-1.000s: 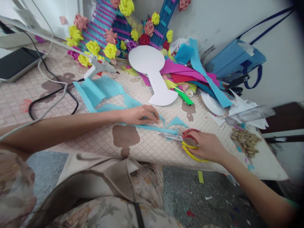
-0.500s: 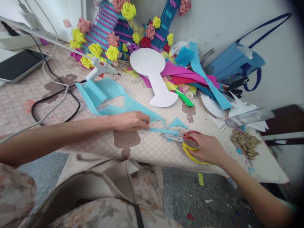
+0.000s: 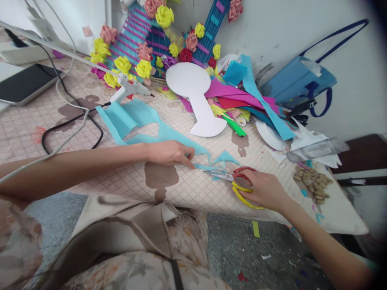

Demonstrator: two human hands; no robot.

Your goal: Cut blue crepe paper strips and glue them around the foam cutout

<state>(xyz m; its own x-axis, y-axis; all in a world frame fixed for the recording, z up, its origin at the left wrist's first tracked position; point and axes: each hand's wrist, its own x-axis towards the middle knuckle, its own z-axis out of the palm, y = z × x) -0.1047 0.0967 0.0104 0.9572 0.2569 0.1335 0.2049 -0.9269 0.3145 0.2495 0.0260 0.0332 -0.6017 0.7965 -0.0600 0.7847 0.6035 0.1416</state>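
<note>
My left hand (image 3: pixel 173 154) is closed at the left end of a narrow light-blue crepe paper strip (image 3: pixel 204 166), gripping it with the fingertips low on the table. Its thumb is partly hidden. My right hand (image 3: pixel 266 189) holds scissors (image 3: pixel 222 175) with red and yellow handles. Their blades point left, almost together, just below the strip. A light-blue triangular scrap (image 3: pixel 225 157) lies above the scissors. Behind my left wrist stretches a larger light-blue crepe paper sheet (image 3: pixel 172 137), with a folded part at its left.
A white paper cutout (image 3: pixel 201 104) lies beyond my hands. At the back left sits a glue gun (image 3: pixel 128 89) with cables. Paper flowers (image 3: pixel 143 68) and coloured sheets (image 3: pixel 238 94) fill the back. Peanuts (image 3: pixel 313 183) and a clear bottle (image 3: pixel 317 150) are on the right.
My left hand has shifted slightly right along the strip, its fingertips now nearer the scissor tips. The right hand and scissors have hardly moved.
</note>
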